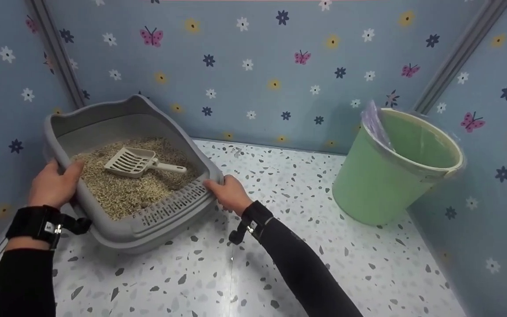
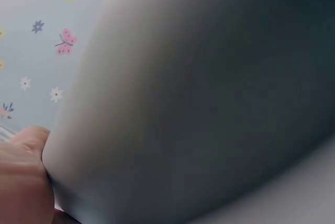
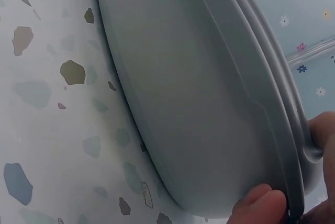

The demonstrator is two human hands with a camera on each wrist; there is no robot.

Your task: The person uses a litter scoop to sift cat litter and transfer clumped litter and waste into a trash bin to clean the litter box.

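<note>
A grey litter box [image 1: 165, 237] stands at an angle near the left corner, its slotted front step facing me. Tan granular litter [image 1: 141, 193] fills its bottom, and on that litter lies a beige slotted litter scoop [image 1: 132, 164], handle toward the right. My left hand [image 1: 53, 185] grips the left rim, thumb over the top. At the front right corner my right hand [image 1: 232, 193] holds the rim, thumb above. In the right wrist view, its fingertips [image 3: 264, 205] curl under the lip. The box's grey outer wall [image 2: 157, 103] fills most of the left wrist view.
A pale green bin [image 1: 368, 185] with a thin purple liner [image 1: 374, 123] stands at the right. Blue walls [image 1: 262, 39] with flowers and butterflies enclose the back and both sides. Underneath is a white speckled floor [image 1: 280, 220].
</note>
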